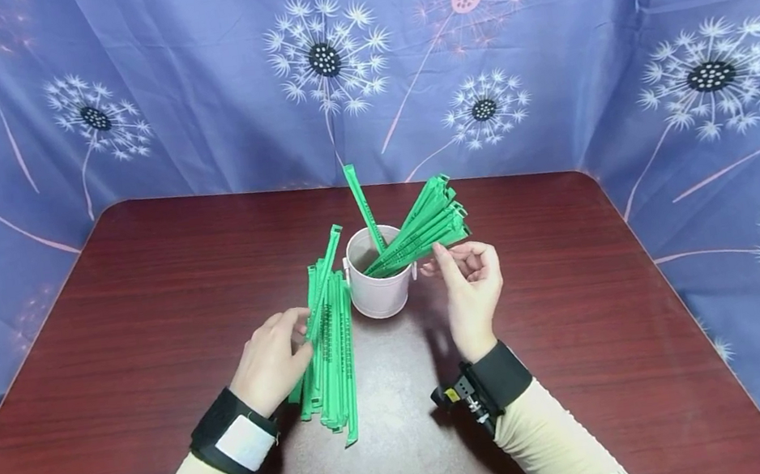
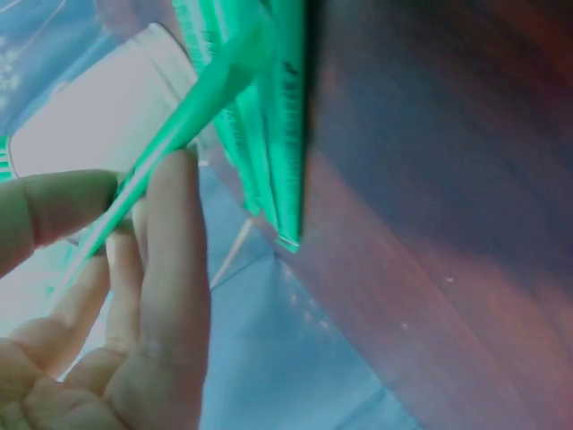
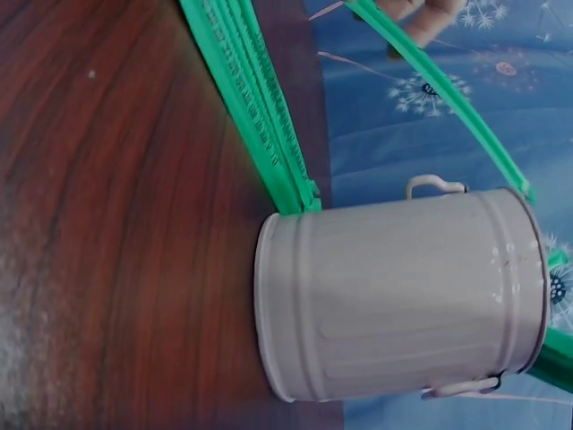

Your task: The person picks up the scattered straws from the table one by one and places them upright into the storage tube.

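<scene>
Your left hand [image 1: 273,359] pinches one green packet [image 1: 332,248] between thumb and fingers, above a pile of green packets [image 1: 340,366] lying on the table [image 1: 553,309]. Just beside the pile, the pale bucket [image 1: 380,298] stands upright, with a bundle of packets [image 1: 423,226] leaning right in it and a lone packet [image 1: 364,206] rising at the back. Your right hand [image 1: 473,297] is half open, fingers loosely bent, its thumb tip at the bundle's lower edge; you can't tell whether they touch.

Cream fabric right sleeve [image 1: 554,440] bears the grey letters "AOU". Slim green stick packets [image 1: 329,367] carry dark print, illegible.
</scene>
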### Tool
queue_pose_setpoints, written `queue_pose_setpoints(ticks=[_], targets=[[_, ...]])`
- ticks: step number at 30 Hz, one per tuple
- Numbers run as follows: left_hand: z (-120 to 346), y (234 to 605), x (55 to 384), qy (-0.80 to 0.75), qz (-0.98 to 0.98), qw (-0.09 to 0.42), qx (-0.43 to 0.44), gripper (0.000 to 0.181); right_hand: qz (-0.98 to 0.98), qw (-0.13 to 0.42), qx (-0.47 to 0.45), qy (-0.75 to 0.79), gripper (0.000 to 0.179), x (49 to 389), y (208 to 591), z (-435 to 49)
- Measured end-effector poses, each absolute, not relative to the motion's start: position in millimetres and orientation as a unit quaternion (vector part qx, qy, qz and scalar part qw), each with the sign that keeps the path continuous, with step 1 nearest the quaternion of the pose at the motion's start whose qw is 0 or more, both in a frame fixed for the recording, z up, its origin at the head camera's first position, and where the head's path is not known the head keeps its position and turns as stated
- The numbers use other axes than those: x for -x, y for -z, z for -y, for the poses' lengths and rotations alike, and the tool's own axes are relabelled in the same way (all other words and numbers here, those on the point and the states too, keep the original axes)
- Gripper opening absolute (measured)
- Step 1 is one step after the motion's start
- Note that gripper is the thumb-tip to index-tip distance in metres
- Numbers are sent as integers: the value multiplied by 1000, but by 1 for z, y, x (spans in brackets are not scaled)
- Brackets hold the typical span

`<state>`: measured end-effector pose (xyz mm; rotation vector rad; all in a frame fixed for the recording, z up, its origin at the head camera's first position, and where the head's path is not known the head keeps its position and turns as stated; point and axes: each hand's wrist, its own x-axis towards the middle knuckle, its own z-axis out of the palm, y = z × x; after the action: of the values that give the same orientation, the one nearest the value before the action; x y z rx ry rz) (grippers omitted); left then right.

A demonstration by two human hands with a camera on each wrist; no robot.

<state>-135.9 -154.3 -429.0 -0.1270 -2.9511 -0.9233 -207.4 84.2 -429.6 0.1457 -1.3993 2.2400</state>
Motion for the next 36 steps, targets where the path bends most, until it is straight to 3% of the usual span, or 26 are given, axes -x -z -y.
queue_pose_setpoints(ticks=[9,18,25,36], targets=[[144,422,134,333,937,60,89,38,552,189,-94,-807,12,198,417,-76],[137,421,130,352,918,76,165,38,593,87,-116,-792,31,189,401,-68],[134,422,129,335,913,76,222,33,583,103,-110,-798,23,184,396,-67],[134,424,129,311,919,91,225,32,562,82,-141,-811,37,183,398,-68]])
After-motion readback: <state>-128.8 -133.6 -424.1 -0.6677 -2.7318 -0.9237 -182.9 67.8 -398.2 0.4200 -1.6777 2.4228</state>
